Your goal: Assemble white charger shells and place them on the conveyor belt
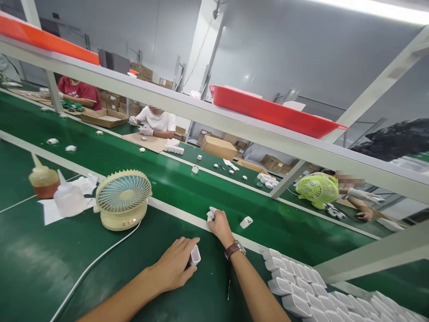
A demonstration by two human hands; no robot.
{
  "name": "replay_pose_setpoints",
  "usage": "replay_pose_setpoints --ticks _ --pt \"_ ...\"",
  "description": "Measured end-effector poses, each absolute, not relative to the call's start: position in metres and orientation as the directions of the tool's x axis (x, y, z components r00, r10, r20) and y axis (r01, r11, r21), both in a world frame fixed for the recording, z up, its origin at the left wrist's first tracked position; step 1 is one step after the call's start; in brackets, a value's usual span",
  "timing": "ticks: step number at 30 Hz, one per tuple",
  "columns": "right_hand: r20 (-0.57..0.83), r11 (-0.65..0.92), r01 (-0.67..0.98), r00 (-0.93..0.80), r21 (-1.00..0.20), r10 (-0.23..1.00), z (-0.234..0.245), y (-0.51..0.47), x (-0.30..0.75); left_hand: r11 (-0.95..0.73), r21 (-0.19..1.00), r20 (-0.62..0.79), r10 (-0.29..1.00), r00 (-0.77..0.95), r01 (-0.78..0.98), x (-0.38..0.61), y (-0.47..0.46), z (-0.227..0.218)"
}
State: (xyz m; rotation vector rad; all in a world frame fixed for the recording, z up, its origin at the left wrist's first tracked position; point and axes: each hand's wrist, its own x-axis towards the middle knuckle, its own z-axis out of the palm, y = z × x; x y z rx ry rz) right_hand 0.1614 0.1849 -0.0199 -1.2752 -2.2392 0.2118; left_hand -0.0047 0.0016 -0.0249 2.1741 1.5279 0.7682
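Observation:
My left hand (176,264) is closed around a small white plastic housing (195,255), a hollow box shape whose open end faces right, just above the green worktop. Stretched forward over the edge of the green belt, my right hand (220,226) has its fingers bent together. White shows at its fingertips; whether this is finger covers or a small white part I cannot make out. Another white housing (246,222) lies on the belt just right of that hand. A thin dark tool (229,284) rests on the worktop beside my right forearm.
A cream fan (124,199) with a white cable stands left, near two squeeze bottles (43,179). Rows of white housings (301,286) fill the right front. Overhead runs a shelf holding a red tray (268,112). Co-workers sit across the belt (174,188), near a green fan (317,190).

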Motion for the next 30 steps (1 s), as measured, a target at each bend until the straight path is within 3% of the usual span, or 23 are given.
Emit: replay_pose_setpoints --ticks 15,30 --pt "0.25 0.54 0.631 -0.493 -0.557 0.833 -0.013 0.071 0.209 -0.348 0.621 0.233 0.937 0.259 0.702 -0.01 0.004 -0.033" --pt "0.213 0.611 0.571 -0.612 -0.548 0.762 -0.016 0.047 0.224 -0.314 0.672 0.203 0.949 0.241 0.67 -0.013 0.005 -0.031"
